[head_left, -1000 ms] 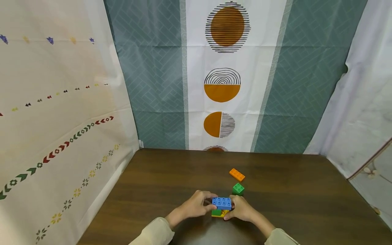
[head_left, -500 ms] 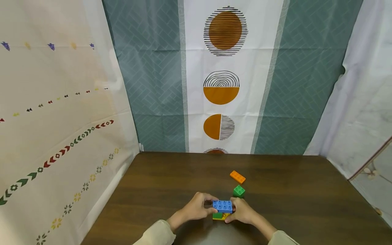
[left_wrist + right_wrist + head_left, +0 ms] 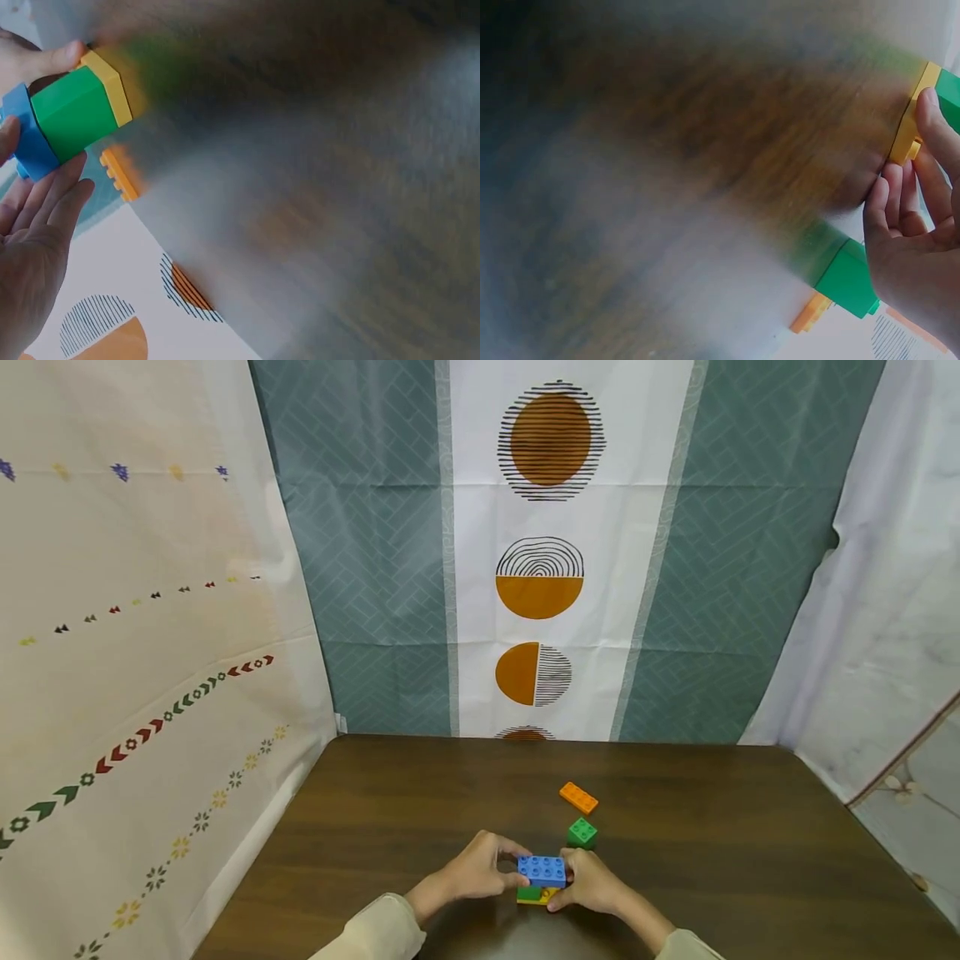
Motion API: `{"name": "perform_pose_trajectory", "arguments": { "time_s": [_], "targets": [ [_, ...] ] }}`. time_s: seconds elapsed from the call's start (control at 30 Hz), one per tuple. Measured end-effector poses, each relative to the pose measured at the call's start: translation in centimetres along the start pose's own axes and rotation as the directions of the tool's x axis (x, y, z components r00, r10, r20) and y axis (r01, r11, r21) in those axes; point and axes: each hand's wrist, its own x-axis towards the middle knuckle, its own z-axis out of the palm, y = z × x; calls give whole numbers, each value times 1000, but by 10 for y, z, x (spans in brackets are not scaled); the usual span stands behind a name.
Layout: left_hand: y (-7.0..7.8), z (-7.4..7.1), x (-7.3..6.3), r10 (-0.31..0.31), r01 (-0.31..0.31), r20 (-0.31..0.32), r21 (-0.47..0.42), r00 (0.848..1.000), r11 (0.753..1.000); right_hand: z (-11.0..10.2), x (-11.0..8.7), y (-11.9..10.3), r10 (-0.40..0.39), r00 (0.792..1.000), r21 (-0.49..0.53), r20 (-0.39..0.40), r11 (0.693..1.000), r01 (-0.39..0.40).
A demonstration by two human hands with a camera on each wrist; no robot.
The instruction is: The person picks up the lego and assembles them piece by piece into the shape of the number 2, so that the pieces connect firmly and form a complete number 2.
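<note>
A blue brick [image 3: 542, 870] with two rows of studs tops a small stack in the head view. Beneath it, a green brick [image 3: 75, 109] sits on a yellow plate [image 3: 109, 88], which forms the base. My left hand [image 3: 483, 864] pinches the blue brick from the left, thumb on the near side and fingers behind. From the right, my right hand [image 3: 591, 882] holds the yellow plate, with the thumb along its edge in the right wrist view. One bare yellow stud shows beside that thumb. The stack is low over the table, upright in the head view.
Just behind the right hand stands a loose green brick [image 3: 582, 833]. Farther back lies a flat orange plate [image 3: 578, 797] with studs. Both rest on the dark wooden table [image 3: 420, 777]. Patterned cloths [image 3: 375, 568] hang behind the table and along both sides.
The head view has tilted slightly, so everything sits a little lower in it. Both hands keep the same hold on the stack, and the loose pieces have not moved.
</note>
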Motion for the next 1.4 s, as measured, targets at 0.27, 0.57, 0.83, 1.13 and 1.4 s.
{"name": "perform_pose_trajectory", "arguments": {
  "time_s": [0.27,0.57,0.83,1.13,1.4],
  "targets": [
    [9,0,10,19,-19,74,-5,997,1000,-4,-9,3,-5,1000,38,0,999,5],
    [2,3,3,7,-4,39,-85,999,996,-2,-7,1,-25,1000,34,4,999,25],
    [-1,-5,6,-14,14,4,-32,1000,999,-8,4,-5,-48,999,17,3,999,48],
    [-4,2,3,-13,12,-31,-15,999,1000,-7,4,-4,-27,1000,-23,-7,999,26],
    [-8,4,-8,-11,12,-13,17,1000,1000,1,3,-1,-36,999,-38,9,999,36]
  ]
}}
